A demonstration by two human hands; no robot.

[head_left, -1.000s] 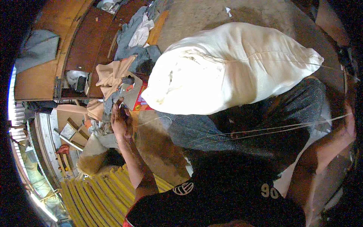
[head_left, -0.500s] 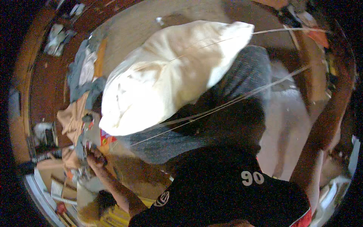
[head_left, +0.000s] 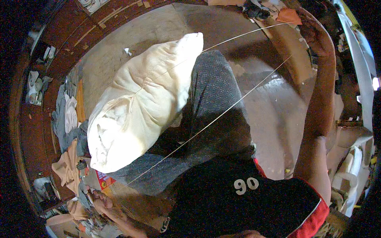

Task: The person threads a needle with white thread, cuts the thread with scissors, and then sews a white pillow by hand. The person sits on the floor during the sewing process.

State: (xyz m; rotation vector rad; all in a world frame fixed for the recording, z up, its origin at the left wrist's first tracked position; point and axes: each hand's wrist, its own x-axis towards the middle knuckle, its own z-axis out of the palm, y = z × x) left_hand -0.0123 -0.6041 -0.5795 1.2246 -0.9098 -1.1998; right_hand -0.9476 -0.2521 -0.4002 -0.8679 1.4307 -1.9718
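Note:
A plump white cloth bundle [head_left: 158,85], shaped like a stuffed pillow, lies slanted across my lap and left leg. Its near left end is glaring with light, and gathered folds mark its middle. A thin pale string [head_left: 254,29] crosses the bundle's top and runs up to my right hand [head_left: 315,37], raised at the far right with its fingers curled on it. Another length of string [head_left: 214,119] stretches over my grey trousers toward my left hand [head_left: 101,199]. That hand is closed, low at the left beside the bundle's near end; its pinch is partly in shadow.
Rumpled grey and tan cloths [head_left: 69,158] lie along the left, near a red printed packet [head_left: 104,180]. A brown board [head_left: 291,55] and an orange scrap [head_left: 287,16] are at the far right. Dark red wooden boards [head_left: 43,131] edge the left side.
My right arm has swung farther up and away, and the string lengths now look taut. The bundle appears lower and more left in the view, which has itself shifted. My left hand stays low.

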